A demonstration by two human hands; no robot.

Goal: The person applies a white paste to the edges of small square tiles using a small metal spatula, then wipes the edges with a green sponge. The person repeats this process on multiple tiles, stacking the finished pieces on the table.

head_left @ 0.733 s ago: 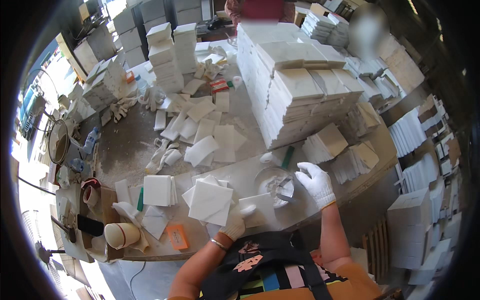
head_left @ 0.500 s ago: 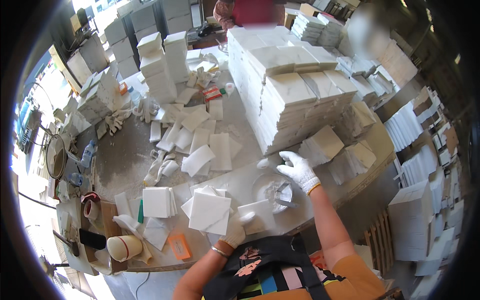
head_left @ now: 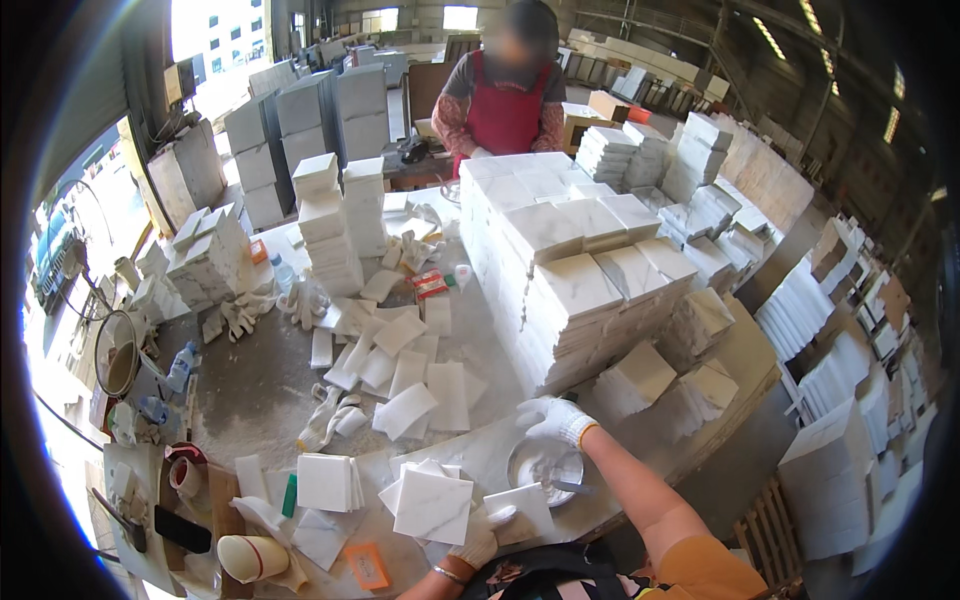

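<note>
My left hand (head_left: 478, 538), in a white glove, is at the near table edge, its thumb over the left edge of a square white marble tile (head_left: 522, 514). The fingers under that tile are hidden. Just left of it, another veined marble tile (head_left: 434, 505) lies on a fanned pile. My gloved right hand (head_left: 557, 419) is at the far side of a round bowl (head_left: 514, 470) holding white paste. Its fingers are curled down, and whatever they close on is covered. A flat metal blade (head_left: 572, 487) lies across the bowl's near right rim.
A large tile stack (head_left: 560, 320) stands beyond my right hand. Offcuts (head_left: 405, 410) and gloves (head_left: 325, 418) lie mid-table. Tiles (head_left: 325, 483), an orange box (head_left: 367, 566), a phone (head_left: 183, 529) and a tape roll (head_left: 252, 558) are at left. A person in a red apron (head_left: 505, 115) stands opposite.
The view has tipped up, so the table appears lower and the person opposite shows more. My right hand has moved left and its outstretched fingers have curled beside the bowl. My left hand stays by the tile.
</note>
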